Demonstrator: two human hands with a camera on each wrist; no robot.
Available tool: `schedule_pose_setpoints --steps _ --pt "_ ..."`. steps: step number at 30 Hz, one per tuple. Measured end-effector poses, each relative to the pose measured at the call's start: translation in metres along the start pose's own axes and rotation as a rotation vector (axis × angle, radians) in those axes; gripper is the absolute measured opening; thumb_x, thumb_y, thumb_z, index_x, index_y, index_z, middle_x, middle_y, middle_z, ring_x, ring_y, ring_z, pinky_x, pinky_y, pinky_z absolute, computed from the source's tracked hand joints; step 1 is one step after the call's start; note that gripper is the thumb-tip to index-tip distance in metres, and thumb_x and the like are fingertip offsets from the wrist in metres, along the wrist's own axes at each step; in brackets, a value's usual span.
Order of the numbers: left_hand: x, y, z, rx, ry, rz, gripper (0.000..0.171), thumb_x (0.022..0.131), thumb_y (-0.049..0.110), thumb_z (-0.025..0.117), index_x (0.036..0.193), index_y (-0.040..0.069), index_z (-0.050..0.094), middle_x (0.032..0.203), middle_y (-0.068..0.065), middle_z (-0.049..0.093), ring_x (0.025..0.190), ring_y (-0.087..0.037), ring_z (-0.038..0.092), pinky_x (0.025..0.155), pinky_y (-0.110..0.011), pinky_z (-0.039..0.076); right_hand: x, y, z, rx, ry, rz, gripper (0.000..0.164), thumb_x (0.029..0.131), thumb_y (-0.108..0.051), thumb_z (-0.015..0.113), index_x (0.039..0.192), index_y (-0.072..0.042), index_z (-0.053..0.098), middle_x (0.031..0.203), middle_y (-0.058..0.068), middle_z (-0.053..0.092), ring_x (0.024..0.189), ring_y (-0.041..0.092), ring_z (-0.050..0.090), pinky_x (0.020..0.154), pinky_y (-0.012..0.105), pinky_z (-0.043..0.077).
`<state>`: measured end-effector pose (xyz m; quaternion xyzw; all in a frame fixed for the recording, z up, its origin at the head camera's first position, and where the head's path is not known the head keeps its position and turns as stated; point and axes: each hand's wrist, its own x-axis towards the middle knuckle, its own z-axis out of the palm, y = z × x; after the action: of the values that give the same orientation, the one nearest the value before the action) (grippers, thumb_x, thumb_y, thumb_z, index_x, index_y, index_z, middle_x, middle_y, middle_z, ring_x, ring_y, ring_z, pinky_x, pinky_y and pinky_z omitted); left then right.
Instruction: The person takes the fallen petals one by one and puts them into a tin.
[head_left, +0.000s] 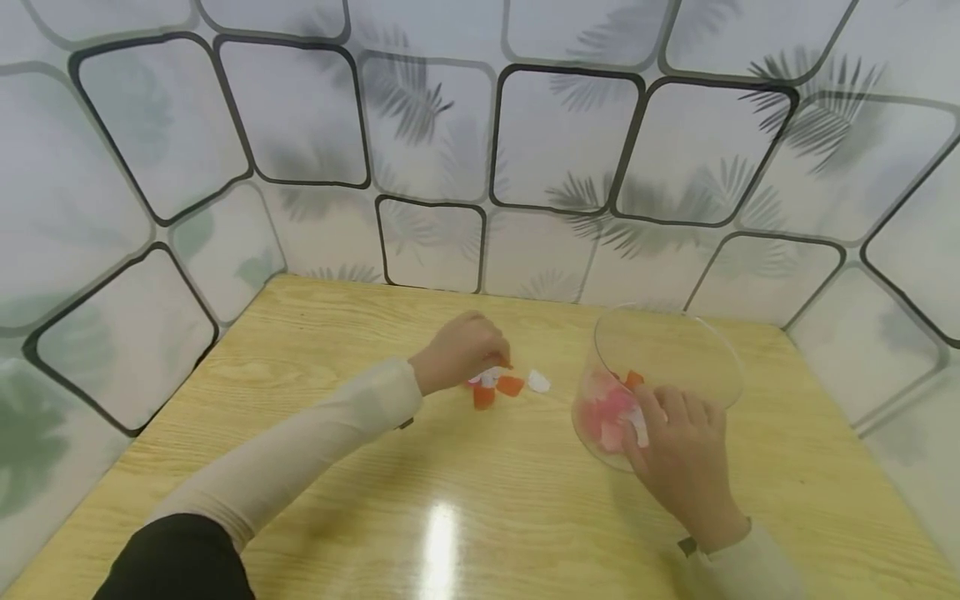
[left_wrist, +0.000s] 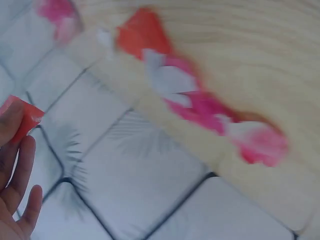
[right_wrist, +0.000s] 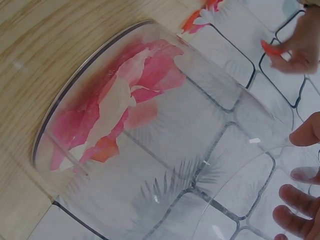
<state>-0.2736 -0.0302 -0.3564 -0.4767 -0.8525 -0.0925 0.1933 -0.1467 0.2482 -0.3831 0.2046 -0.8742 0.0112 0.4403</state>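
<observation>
One orange-red piece point(left_wrist: 32, 116) of thin material is pinched between the thumb and fingers of the left hand point(head_left: 463, 348), to the left of the clear container point(right_wrist: 240, 107); the left wrist view shows the remaining fingers loosely extended. Beneath this hand, also left of the container, lies a cluster of loose pieces: two orange pieces point(head_left: 510, 385), together with pink and white ones point(left_wrist: 172, 80). A single white piece point(head_left: 538, 382) lies between that cluster and the container. Inside the container, gathered low against its wall, are overlapping pink and whitish pieces point(right_wrist: 130, 85), with an orange one point(right_wrist: 105, 150) among them. The right hand point(head_left: 684, 454) is partly closed on the container's rim at the near right side, thumb and fingers set apart around the clear edge. Pale sleeves cover both forearms, the left sleeve point(head_left: 300, 454) reaching in from the near left of the container and the right sleeve point(head_left: 761, 571) from its near right. Under the container extends a light wood-grain table point(head_left: 360, 333); beyond it rises a pale wall covering point(head_left: 431, 167) patterned with dark rounded outlines and grey fronds.
</observation>
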Motion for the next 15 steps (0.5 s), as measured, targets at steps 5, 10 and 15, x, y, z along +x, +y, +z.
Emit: schedule_pose_setpoints --steps 5,10,15 --pt "0.03 0.022 -0.021 -0.026 0.206 0.06 0.005 0.079 0.023 0.072 0.08 0.018 0.074 0.077 0.008 0.072 0.075 -0.009 0.064 0.086 -0.028 0.045 0.001 0.0 0.0 0.007 0.051 -0.007 0.041 0.088 -0.033 0.036 0.1 0.0 0.057 0.082 0.016 0.055 0.073 0.034 0.05 0.064 0.045 0.032" --pt "0.065 0.045 -0.032 -0.019 0.329 0.099 0.007 0.078 0.027 0.071 0.079 0.02 0.073 0.076 0.008 0.071 0.076 -0.01 0.063 0.085 -0.026 0.044 0.001 0.0 0.0 -0.004 0.049 -0.013 0.041 0.09 -0.034 0.035 0.099 0.0 0.056 0.081 0.015 0.054 0.073 0.034 0.049 0.065 0.044 0.032" --pt "0.094 0.067 -0.031 0.006 0.249 0.117 0.01 0.083 0.033 0.066 0.083 0.024 0.071 0.081 0.011 0.071 0.08 -0.008 0.064 0.086 -0.025 0.043 0.002 0.0 0.001 0.016 0.06 -0.016 0.037 0.084 -0.03 0.041 0.099 0.0 0.057 0.081 0.015 0.054 0.073 0.035 0.05 0.064 0.045 0.032"
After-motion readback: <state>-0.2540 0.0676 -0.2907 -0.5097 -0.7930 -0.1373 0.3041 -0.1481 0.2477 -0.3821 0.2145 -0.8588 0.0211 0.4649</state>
